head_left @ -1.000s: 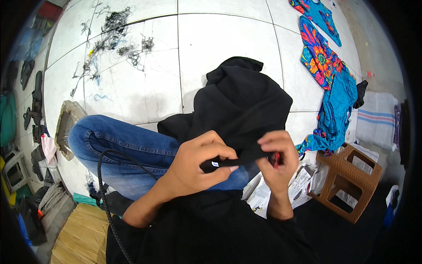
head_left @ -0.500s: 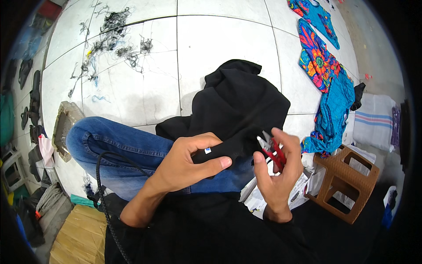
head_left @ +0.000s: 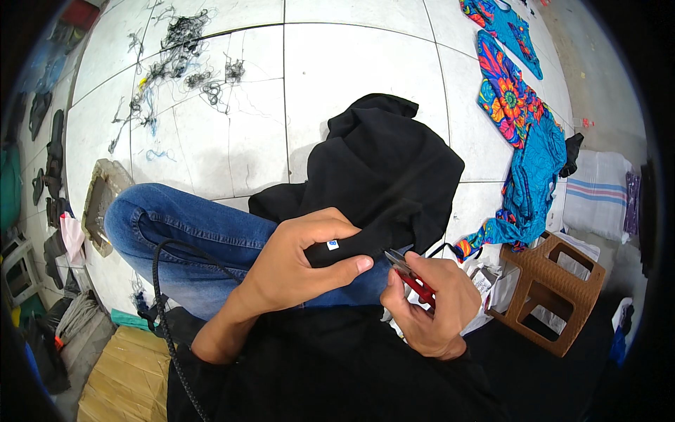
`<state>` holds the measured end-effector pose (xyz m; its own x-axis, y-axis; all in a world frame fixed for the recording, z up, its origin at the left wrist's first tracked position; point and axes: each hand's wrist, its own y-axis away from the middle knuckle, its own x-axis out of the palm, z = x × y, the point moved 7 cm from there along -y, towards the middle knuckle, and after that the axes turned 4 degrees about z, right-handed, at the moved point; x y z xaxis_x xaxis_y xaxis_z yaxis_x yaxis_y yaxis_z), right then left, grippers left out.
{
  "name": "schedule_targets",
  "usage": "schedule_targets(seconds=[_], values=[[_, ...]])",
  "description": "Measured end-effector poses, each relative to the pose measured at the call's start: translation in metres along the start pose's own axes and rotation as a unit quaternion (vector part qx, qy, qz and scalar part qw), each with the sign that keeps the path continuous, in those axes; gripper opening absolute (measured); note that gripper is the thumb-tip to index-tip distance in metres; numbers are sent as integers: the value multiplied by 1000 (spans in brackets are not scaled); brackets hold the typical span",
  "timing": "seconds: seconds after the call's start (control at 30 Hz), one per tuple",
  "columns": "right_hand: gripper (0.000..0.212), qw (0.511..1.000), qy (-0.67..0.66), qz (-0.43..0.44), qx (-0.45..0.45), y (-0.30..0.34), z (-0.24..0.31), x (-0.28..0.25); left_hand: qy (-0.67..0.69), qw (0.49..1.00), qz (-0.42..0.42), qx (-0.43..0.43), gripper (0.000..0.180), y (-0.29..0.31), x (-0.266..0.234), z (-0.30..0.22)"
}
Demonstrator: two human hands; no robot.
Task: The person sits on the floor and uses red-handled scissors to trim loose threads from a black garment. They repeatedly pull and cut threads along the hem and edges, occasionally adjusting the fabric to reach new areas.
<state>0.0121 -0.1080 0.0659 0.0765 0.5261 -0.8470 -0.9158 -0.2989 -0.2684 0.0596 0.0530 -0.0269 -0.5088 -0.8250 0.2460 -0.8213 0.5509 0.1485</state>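
Note:
Black cloth [head_left: 394, 155] lies across my lap and spills forward onto the tiles. My left hand [head_left: 306, 260] pinches its near edge between thumb and fingers, beside a small white label [head_left: 332, 245] with a blue mark. In my right hand [head_left: 439, 302] are red-handled thread snips [head_left: 416, 283]. Their metal blades point up and left, close to the edge of the cloth, right of my left thumb. Whether the blades touch the cloth I cannot tell. The fingertips under the snips are partly hidden.
Tangled dark thread scraps [head_left: 184, 35] litter the white tiled floor at the far left. Bright floral blue garments [head_left: 534, 162] lie along the right. A brown plastic stool [head_left: 562, 295] rests tipped at the right, and flattened brown wrapping [head_left: 130, 380] lies near left.
My right hand has moved left and closed around the snips, bringing the blades from above down to the cloth's edge. The left hand has stayed almost in place.

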Motion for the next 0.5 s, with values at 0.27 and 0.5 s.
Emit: schedule_targets(seconds=[0.27, 0.5], values=[[38, 1000, 6, -19, 2, 2, 0, 1, -26, 1000, 1, 6, 25, -1, -1, -3], [37, 1000, 3, -20, 5, 2, -1, 3, -34, 999, 3, 11, 24, -1, 0, -7]])
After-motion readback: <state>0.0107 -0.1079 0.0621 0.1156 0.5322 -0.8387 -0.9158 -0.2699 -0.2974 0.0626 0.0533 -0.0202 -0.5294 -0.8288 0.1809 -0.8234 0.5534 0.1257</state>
